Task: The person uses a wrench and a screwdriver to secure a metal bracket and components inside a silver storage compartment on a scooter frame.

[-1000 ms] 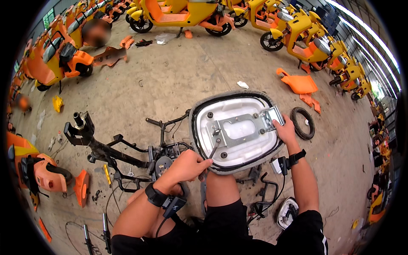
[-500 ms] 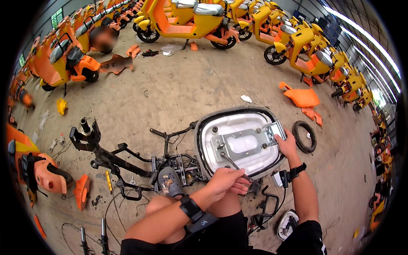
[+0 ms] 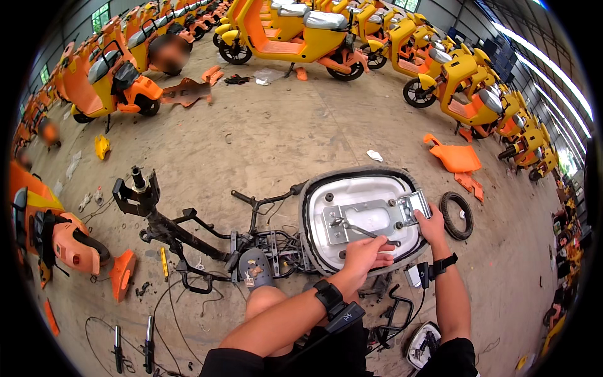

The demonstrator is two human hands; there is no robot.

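An upturned scooter seat [image 3: 308, 232] with a white underside and dark rim rests at the end of a bare black frame [image 3: 188, 242]. A metal plate [image 3: 333, 237] is fixed to its underside, with a silver hinge bracket [image 3: 415, 205] at the right end. My left hand [image 3: 367, 256] is closed on a thin metal wrench [image 3: 367, 232], whose far end meets a bolt on the plate's left part. My right hand [image 3: 431, 225] grips the hinge bracket and the seat's right edge, thumb over the metal.
A small tyre [image 3: 456, 215] lies right of the seat, orange panels [image 3: 457, 158] beyond it. My shoe [image 3: 255, 269] is against the frame. Fork tubes [image 3: 148, 342] and cables lie at lower left. Rows of yellow and orange scooters [image 3: 295, 41] stand behind.
My left hand has moved up and right, and the wrench has swung to a flatter angle across the plate. My right hand keeps its hold. The whole view has shifted slightly.
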